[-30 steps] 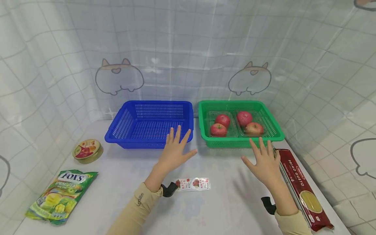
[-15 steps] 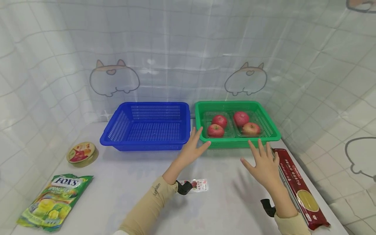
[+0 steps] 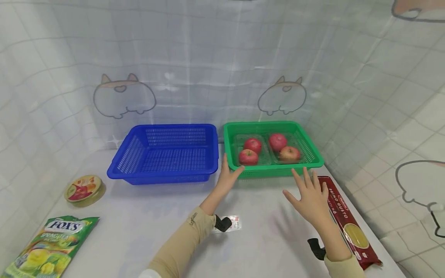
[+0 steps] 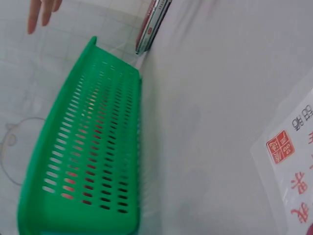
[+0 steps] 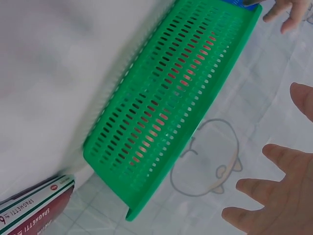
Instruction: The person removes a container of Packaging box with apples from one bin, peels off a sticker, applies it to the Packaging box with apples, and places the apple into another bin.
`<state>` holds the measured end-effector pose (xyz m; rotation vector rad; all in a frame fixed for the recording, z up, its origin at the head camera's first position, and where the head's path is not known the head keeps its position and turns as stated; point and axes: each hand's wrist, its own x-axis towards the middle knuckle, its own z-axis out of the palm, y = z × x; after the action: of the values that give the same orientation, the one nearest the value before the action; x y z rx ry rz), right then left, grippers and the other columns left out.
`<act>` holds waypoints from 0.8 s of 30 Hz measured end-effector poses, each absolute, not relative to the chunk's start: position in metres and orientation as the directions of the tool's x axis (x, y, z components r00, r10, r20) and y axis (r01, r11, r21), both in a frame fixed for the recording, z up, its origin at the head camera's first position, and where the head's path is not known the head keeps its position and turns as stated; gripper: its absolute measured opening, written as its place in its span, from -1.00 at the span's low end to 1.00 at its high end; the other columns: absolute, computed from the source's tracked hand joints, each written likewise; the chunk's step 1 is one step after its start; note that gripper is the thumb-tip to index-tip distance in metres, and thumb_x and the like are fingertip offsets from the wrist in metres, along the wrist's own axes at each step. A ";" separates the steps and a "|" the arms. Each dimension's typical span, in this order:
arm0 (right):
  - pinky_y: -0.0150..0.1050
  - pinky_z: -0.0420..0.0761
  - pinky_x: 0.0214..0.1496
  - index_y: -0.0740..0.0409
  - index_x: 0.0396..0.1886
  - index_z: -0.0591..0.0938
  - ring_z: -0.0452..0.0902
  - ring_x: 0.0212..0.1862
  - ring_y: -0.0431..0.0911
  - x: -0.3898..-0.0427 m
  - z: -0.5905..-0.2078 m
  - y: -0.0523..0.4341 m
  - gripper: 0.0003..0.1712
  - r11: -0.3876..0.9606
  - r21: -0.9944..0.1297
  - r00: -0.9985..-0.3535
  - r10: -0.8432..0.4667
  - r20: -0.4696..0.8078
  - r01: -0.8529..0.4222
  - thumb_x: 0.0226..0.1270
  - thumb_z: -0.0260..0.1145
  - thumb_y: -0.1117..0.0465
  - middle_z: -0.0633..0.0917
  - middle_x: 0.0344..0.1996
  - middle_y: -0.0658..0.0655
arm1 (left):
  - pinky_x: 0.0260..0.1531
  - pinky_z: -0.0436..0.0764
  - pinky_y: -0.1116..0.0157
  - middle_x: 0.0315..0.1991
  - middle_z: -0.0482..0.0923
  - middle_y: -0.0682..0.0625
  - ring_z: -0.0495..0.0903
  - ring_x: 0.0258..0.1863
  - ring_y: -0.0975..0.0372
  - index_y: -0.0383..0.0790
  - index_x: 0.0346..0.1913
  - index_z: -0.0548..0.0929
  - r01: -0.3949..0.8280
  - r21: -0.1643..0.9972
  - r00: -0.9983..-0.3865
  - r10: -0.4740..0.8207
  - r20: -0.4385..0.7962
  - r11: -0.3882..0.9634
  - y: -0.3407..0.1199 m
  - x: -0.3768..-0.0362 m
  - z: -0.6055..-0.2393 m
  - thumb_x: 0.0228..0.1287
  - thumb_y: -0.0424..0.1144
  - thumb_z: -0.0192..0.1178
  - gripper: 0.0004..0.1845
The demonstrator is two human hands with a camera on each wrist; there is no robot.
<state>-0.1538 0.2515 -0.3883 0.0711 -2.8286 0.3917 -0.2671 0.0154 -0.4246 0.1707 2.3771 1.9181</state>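
- At the far left of the head view, a green candy bag (image 3: 48, 247) lies in the lower left corner, and a round tin (image 3: 84, 189) lies just above it on the table (image 3: 146, 216). Both are well apart from the hands.
- Left of centre stands a blue basket (image 3: 167, 154) with nothing in it.
- In the centre, the left hand (image 3: 227, 175) has its fingers straight and relaxed and holds nothing. Its fingertips are at the front left corner of the green basket (image 3: 271, 172), touching it or almost touching; I cannot tell which.
- Under the left wrist lies a small flat packet (image 3: 233, 224) with red print.
- The green basket stands just beside the blue one, right of centre. It holds 2 clear trays with 4 red apples (image 3: 248, 156).
- The right hand (image 3: 309, 199) hovers with its fingers spread and grips nothing. It is near the front right of the green basket but apart from it.
- At the right edge lies a red spaghetti pack (image 3: 347, 222), just beside the right hand.
- I judge the step to be the reach for the green basket with both hands. The next move calls for each hand to close on the rim at 1 front corner, so that the basket stays level.
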 end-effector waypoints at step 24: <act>0.30 0.15 0.20 0.10 0.42 0.12 0.02 0.36 0.27 -0.189 -0.370 0.266 -0.27 0.646 -0.762 -0.988 0.093 0.124 -0.035 0.38 0.02 -0.13 0.18 0.37 0.29 | 0.05 0.46 0.08 0.38 0.11 -0.17 0.38 0.17 0.01 0.07 0.46 -0.12 -0.021 0.995 -0.994 0.107 -0.032 0.096 0.017 -0.286 -0.447 0.23 -0.14 0.14 -0.15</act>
<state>-0.1891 0.2655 -0.3704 -0.0477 -2.7106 1.2601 -0.2863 0.0170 -0.4466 0.0880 2.2525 2.0489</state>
